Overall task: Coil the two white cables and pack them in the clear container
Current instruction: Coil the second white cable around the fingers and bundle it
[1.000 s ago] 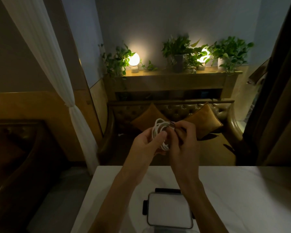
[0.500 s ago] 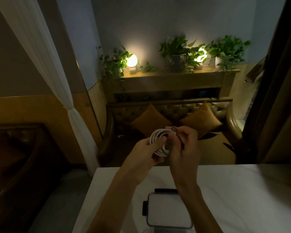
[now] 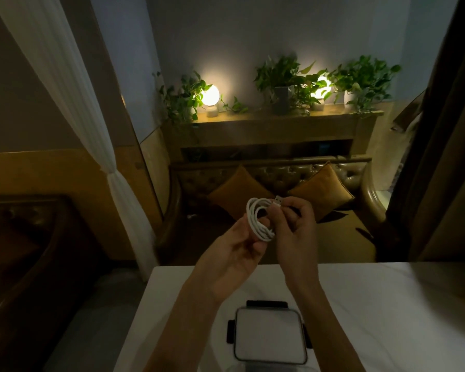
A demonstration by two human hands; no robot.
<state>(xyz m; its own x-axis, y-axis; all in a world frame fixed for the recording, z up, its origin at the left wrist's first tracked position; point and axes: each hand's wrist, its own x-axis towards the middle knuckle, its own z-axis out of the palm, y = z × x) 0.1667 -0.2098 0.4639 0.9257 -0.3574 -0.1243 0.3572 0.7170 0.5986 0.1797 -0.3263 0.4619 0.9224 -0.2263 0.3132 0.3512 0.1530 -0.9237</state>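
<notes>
Tabletop (image 3: 387, 304), white and faintly veined, carries a container (image 3: 270, 335) with black clasps on the side nearest the person. Above its far edge the left grip (image 3: 234, 253) holds a coiled white cable (image 3: 257, 224), and the right grip (image 3: 293, 229) pinches the cable's plug end. Beyond are a tufted sofa (image 3: 279, 173) with two cushions (image 3: 236, 189) and a shelf (image 3: 274, 127) of plants (image 3: 277, 73) and glowing lamps (image 3: 210, 94). A white curtain (image 3: 65, 89) hangs at the left.

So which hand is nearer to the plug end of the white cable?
Right. The right hand pinches the plug itself; the left hand holds the coil lower down, left of the plug.
</notes>
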